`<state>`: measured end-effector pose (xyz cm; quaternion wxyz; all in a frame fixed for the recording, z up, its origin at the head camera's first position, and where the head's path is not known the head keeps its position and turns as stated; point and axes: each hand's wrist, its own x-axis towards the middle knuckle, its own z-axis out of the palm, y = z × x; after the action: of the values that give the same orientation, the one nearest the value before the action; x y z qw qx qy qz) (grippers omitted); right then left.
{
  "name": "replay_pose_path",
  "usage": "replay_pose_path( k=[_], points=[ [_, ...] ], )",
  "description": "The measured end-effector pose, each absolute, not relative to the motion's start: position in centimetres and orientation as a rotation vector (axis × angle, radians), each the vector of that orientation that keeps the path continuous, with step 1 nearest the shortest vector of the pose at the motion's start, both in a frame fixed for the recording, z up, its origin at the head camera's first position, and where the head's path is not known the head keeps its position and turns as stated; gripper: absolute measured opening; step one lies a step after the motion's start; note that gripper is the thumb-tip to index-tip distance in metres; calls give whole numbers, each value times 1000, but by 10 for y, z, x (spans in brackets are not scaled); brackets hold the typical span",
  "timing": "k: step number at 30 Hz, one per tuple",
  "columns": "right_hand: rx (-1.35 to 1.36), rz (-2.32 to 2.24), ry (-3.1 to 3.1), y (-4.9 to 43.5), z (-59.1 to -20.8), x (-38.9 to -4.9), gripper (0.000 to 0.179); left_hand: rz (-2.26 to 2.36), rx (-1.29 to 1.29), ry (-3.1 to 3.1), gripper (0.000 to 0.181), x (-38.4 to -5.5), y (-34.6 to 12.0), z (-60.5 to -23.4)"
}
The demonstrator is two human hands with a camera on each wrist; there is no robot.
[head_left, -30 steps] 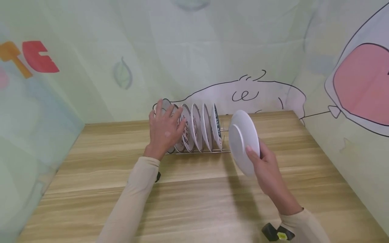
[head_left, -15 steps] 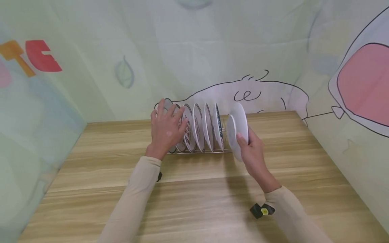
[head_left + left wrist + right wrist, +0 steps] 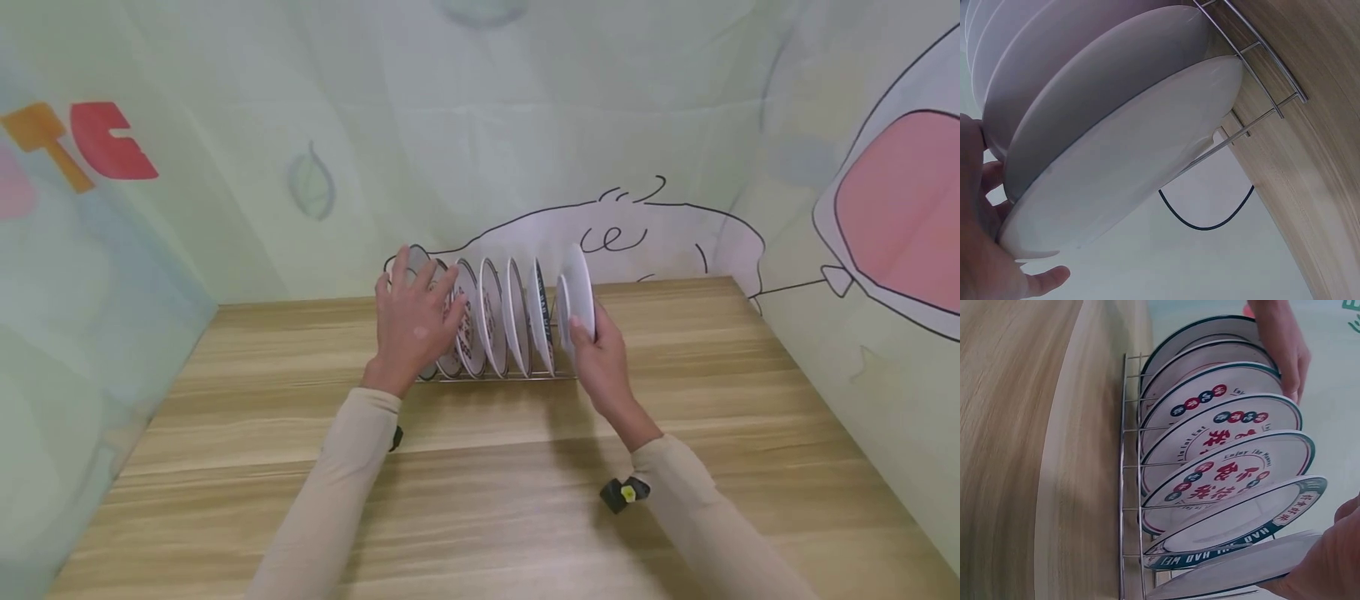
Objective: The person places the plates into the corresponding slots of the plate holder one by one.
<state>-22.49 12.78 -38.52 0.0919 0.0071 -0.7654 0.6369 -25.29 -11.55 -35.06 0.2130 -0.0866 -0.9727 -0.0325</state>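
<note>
In the head view a wire dish rack (image 3: 517, 378) holds a row of round plates standing on edge. My right hand (image 3: 606, 358) pinches a white plate (image 3: 579, 283) by its rim, thumb on the underside, at the rack's right end. The right wrist view shows this plate's lower edge among the rack's wires, beside a plate with a green lettered rim (image 3: 1241, 519). My left hand (image 3: 416, 329) rests with spread fingers over the leftmost plates. In the left wrist view its fingertips touch the rims and reach between them, next to the outermost plate (image 3: 1129, 162).
The rack stands on a wood-grain table (image 3: 480, 500), near its back edge. A pale printed curtain (image 3: 480, 150) rises behind and along both sides. Several patterned plates (image 3: 1229, 431) lean closely in the middle slots.
My right hand has moved left and away from me, bringing the white plate from the right of the rack into its right end. My left hand has stayed on the leftmost plates.
</note>
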Motion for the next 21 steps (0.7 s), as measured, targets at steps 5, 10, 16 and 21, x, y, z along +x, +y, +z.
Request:
replay_pose_path(
  k=[5, 10, 16, 21],
  points=[
    [42, 1796, -2295, 122, -391, -231, 49, -75, -243, -2693, 51, -252, -115, -350],
    [92, 1670, -2323, 117, -396, -232, 48, -83, -244, -2690, 51, -253, -115, -350],
    [121, 1608, -2337, 115, -401, -232, 51, -114, -243, -2689, 50, -252, -114, -350],
    [136, 1598, -2372, 119, -401, -229, 50, -110, -247, -2688, 50, -252, -114, -350]
  ],
)
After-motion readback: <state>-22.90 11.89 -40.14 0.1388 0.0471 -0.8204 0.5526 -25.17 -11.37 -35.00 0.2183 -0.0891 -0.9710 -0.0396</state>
